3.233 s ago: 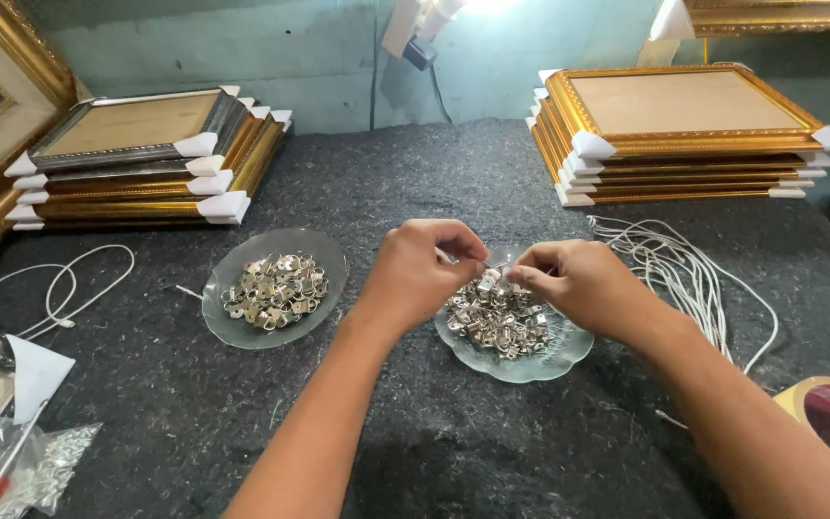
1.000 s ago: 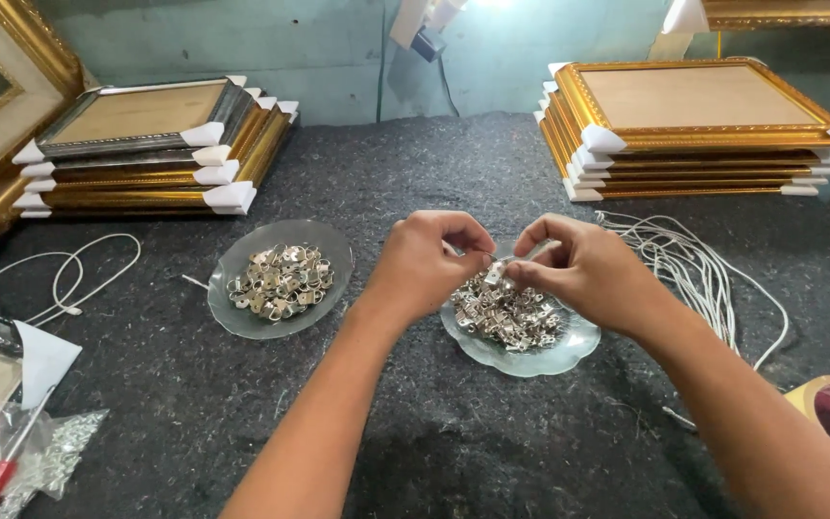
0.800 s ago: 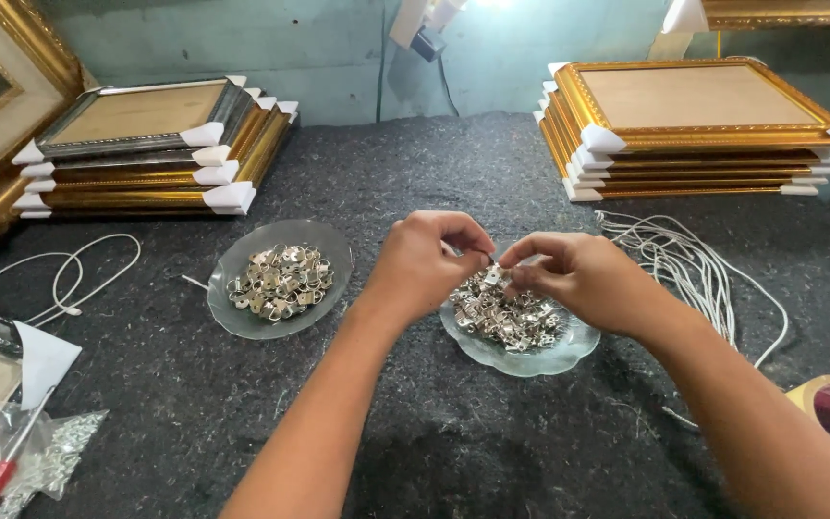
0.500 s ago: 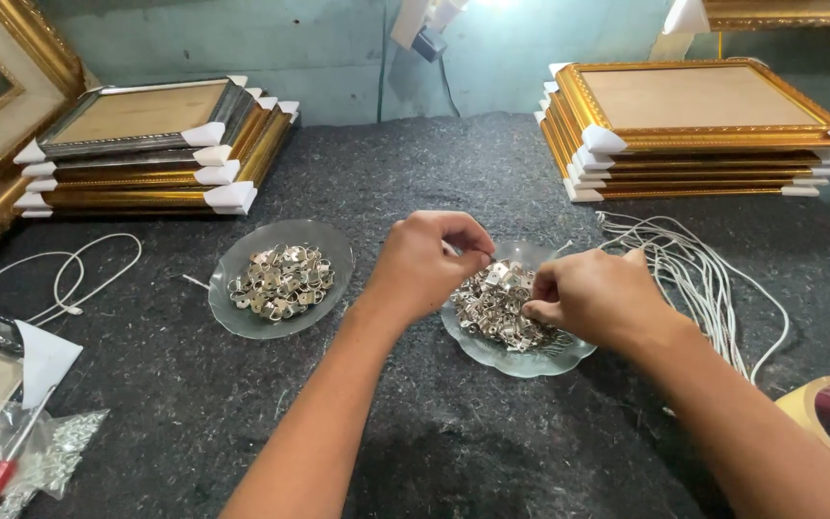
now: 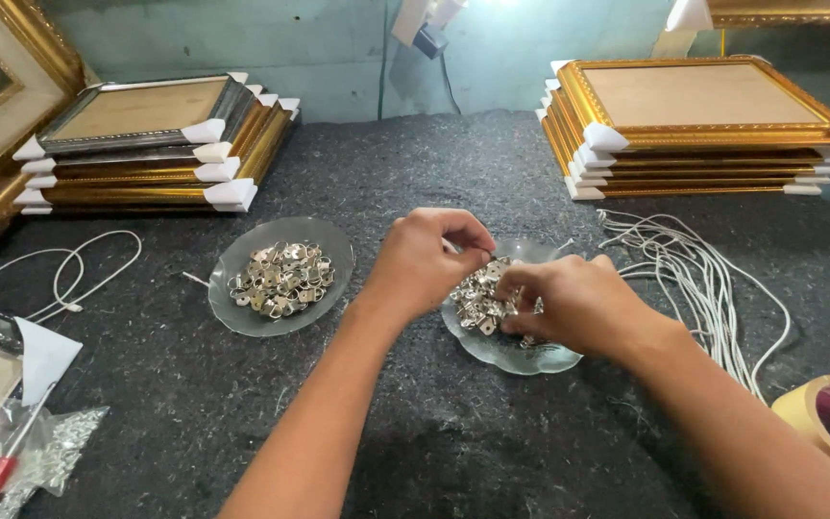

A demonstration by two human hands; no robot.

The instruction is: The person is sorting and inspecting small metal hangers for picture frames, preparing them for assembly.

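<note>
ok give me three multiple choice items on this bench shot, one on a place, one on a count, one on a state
1. Where do the white cords lie?
A. right of the scalloped glass dish
B. inside the round glass dish
C. on top of the left frame stack

2. How many dishes of small metal hangers are on the felt table?
A. one
B. two
C. four

3. What is the left hand doing?
A. lying flat on the felt
B. gripping a frame
C. fingers pinched together above the scalloped dish

Answers: 1 A, the cords fan out beside that dish below the right frame stack. 2 B, one round, one scalloped. 3 C, its fingertips meet near the right hand, over the hangers.
</note>
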